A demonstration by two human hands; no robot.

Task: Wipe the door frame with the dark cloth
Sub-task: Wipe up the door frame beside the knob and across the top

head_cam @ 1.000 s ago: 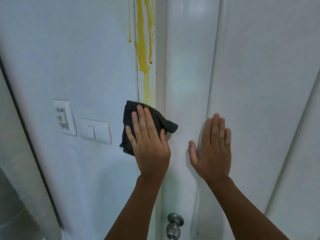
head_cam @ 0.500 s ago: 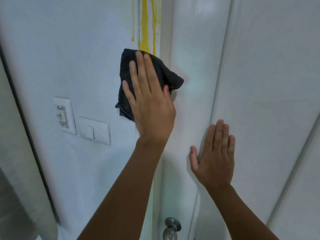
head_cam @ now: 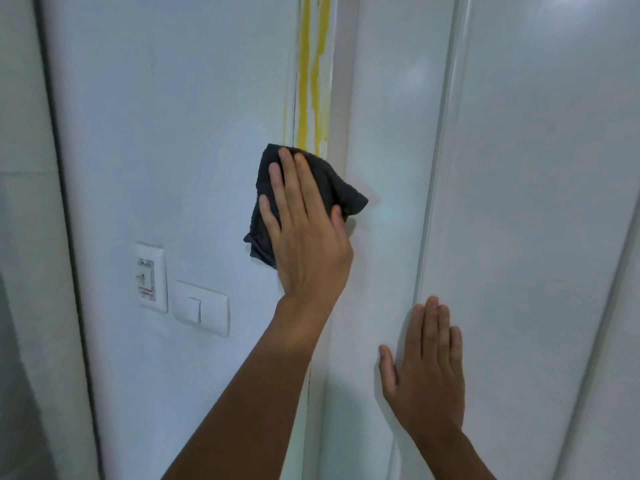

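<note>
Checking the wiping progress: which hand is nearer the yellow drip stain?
Left. The left hand presses the dark cloth just below the yellow drip stain; the right hand lies flat on the door, lower right.

matt dark cloth (head_cam: 332,183), glossy white door (head_cam: 519,202)

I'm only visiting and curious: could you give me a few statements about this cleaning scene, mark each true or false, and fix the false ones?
1. The left hand presses the dark cloth with straight fingers. True.
2. The right hand holds a second cloth. False: it lies bare and flat on the door.
3. Yellow streaks run down the door frame above the cloth. True.
4. The light switch is on the door. False: it is on the wall, left of the frame.
</note>
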